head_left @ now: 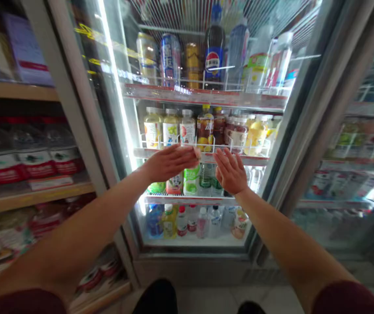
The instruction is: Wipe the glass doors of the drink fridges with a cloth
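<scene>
My left hand [175,162] reaches out with its fingers stretched and the palm turned mostly down, holding nothing. Close by on the right, my right hand [231,172] is also empty, its fingers extended and pointing up and left. A small gap separates the fingertips. Both hands are in front of a lit drinks fridge [190,255], level with its middle shelves. Behind them, a tea bottle with a yellow cap [205,126] and white-capped juice bottles [170,126] stand in a row. My hands partly hide a green-labelled bottle [191,178] on the shelf below.
Higher up are a cola bottle [213,54] and a blue can [170,59]. Small bottles [182,221] line the fridge bottom. Wooden shelves [36,196] with red-labelled jars flank the left. Another fridge [347,161] stands right. Grey door frames [307,131] rise between the fridges.
</scene>
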Available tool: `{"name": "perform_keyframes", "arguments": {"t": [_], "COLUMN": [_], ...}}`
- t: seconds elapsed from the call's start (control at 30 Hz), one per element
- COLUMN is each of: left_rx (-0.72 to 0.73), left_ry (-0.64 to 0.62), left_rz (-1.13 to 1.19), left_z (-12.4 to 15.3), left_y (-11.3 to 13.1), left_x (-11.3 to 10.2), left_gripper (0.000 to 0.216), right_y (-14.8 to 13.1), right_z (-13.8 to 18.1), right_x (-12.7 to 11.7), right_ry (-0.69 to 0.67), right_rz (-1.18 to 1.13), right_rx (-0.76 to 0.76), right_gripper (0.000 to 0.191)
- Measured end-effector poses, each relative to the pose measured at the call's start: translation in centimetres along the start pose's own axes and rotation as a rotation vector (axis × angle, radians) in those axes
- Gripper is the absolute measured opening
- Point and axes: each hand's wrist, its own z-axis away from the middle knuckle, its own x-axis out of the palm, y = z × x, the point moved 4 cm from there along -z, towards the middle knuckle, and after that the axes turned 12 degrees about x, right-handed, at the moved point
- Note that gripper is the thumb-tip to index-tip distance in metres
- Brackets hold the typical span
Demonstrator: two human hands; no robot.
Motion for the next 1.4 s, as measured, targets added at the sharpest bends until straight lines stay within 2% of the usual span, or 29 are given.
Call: {"name": "perform_keyframes", "arguments": {"t": [0.03, 0.07, 0.1, 0.17, 0.2, 0.3, 0.33, 0.37, 0.4, 0.47, 0.5, 0.53, 0.57, 0.67, 0.7, 0.73, 0.77, 0.83, 0.87, 0.9, 0.93, 1.03, 1.07, 1.1, 1.2, 1.23, 1.27, 1.3, 1.4], "left_rx": [-0.304, -0.539, -0.693, -0.790, -0.688, -0.098, -0.015, -0.045, -0.181, -0.555, -0.683, -0.722, -0.652, -0.148, -0.069, -0.099, -0.235, -0.604, -0.714, -0.729, -0.647, -0.224, -0.190, -0.244, -0.644, -0.723, -0.718, -0.628, -0.215], "left_ry": [0.056, 0.102, 0.137, 0.189, 0.188, 0.064, 0.036, 0.031, 0.053, 0.132, 0.163, 0.174, 0.150, -0.034, -0.064, -0.057, -0.012, 0.107, 0.144, 0.147, 0.114, -0.057, -0.078, -0.067, 0.084, 0.123, 0.130, 0.104, -0.076], "left_rz": [-0.051, -0.085, -0.100, -0.082, -0.033, 0.193, 0.221, 0.209, 0.160, 0.020, -0.031, -0.044, 0.000, 0.286, 0.319, 0.290, 0.204, -0.005, -0.062, -0.064, -0.011, 0.265, 0.302, 0.290, 0.087, 0.047, 0.057, 0.116, 0.364], "left_z": [0.4, 0.8, 1.2, 1.1, 0.6, -1.2, -1.3, -1.2, -0.8, 0.4, 0.9, 1.1, 1.0, 0.1, 0.1, 0.3, 0.6, 1.7, 2.1, 2.1, 1.8, 0.7, 0.6, 0.7, 1.5, 1.7, 1.6, 1.2, 0.2], "left_y": [-2.1, -3.7, -4.5, -4.5, -3.7, -0.4, -0.1, -0.6, -1.7, -4.1, -4.8, -5.0, -4.7, -2.1, -1.7, -1.9, -2.7, -4.1, -4.3, -4.0, -3.4, -0.8, -0.6, -1.0, -2.9, -3.0, -2.7, -2.0, 0.5], "left_x": [-0.5, -0.9, -1.1, -1.1, -0.9, -0.1, -0.1, -0.3, -0.7, -1.5, -1.8, -1.8, -1.6, -0.3, -0.2, -0.3, -0.6, -1.5, -1.7, -1.6, -1.2, 0.3, 0.5, 0.4, -0.6, -0.8, -0.8, -0.5, 0.7], "left_gripper": [0.052, 0.054, 0.055, 0.056, 0.054, 0.051, 0.051, 0.050, 0.050, 0.051, 0.053, 0.053, 0.052, 0.048, 0.049, 0.050, 0.050, 0.054, 0.056, 0.059, 0.060, 0.053, 0.051, 0.051, 0.058, 0.060, 0.061, 0.059, 0.047], "right_y": [0.0, 0.0, 0.1, 0.1, 0.2, 0.2, 0.2, 0.2, 0.2, 0.2, 0.2, 0.2, 0.2, 0.3, 0.3, 0.3, 0.2, 0.1, 0.1, 0.1, 0.1, 0.1, 0.1, 0.1, 0.1, 0.1, 0.1, 0.1, 0.1], "right_z": [0.0, 0.1, 0.1, 0.2, 0.2, 0.2, 0.2, 0.2, 0.2, 0.2, 0.2, 0.2, 0.3, 0.3, 0.3, 0.3, 0.2, 0.2, 0.1, 0.1, 0.1, 0.1, 0.1, 0.1, 0.0, 0.0, 0.0, -0.1, 0.0], "right_x": [0.0, 0.0, 0.0, 0.0, 0.1, 0.2, 0.3, 0.3, 0.2, 0.1, 0.1, 0.1, 0.2, 0.3, 0.3, 0.2, 0.1, 0.0, 0.0, 0.0, 0.0, 0.1, 0.1, 0.0, -0.2, -0.2, -0.2, -0.2, -0.2], "right_ry": [-0.006, -0.013, -0.019, -0.030, -0.036, -0.051, -0.055, -0.053, -0.047, -0.033, -0.031, -0.038, -0.049, -0.074, -0.066, -0.053, -0.037, -0.012, -0.006, -0.006, -0.012, -0.027, -0.026, -0.019, 0.010, 0.013, 0.013, 0.009, -0.005], "right_rz": [-0.005, -0.011, -0.015, -0.023, -0.026, -0.039, -0.042, -0.042, -0.040, -0.030, -0.026, -0.025, -0.027, -0.037, -0.036, -0.031, -0.023, -0.003, 0.003, 0.006, 0.006, 0.005, 0.006, 0.007, 0.004, 0.001, -0.003, -0.008, -0.024], "right_rx": [0.003, 0.008, 0.012, 0.021, 0.026, 0.039, 0.040, 0.039, 0.037, 0.028, 0.026, 0.028, 0.033, 0.050, 0.047, 0.039, 0.031, 0.013, 0.009, 0.008, 0.014, 0.031, 0.031, 0.028, 0.014, 0.011, 0.010, 0.011, 0.018], "right_gripper": [0.071, 0.069, 0.068, 0.066, 0.065, 0.065, 0.064, 0.064, 0.065, 0.065, 0.065, 0.064, 0.063, 0.062, 0.063, 0.063, 0.063, 0.063, 0.063, 0.063, 0.063, 0.060, 0.060, 0.059, 0.059, 0.059, 0.060, 0.061, 0.062]}}
